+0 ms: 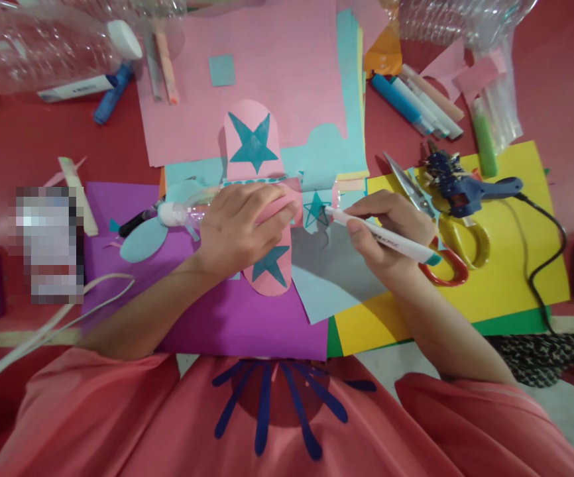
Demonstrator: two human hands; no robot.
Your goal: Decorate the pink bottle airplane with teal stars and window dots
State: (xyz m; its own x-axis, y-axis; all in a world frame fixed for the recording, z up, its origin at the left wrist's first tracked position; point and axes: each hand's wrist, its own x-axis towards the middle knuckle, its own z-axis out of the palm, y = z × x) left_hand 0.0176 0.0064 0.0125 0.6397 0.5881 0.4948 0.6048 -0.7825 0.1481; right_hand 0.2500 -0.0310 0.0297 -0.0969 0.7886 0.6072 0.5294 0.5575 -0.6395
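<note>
My left hand presses down on a small clear plastic bottle dressed as a paper plane, with pink wings that carry teal stars and a light blue paper propeller at its capped end. My right hand grips a white marker with a teal end. The marker tip touches a small teal star on the tail part of the bottle. The craft lies on purple paper and light blue paper.
Scissors with red and yellow handles and a blue glue gun with a black cord lie on yellow paper at the right. Markers, large clear bottles, a pink sheet and a black pen lie around.
</note>
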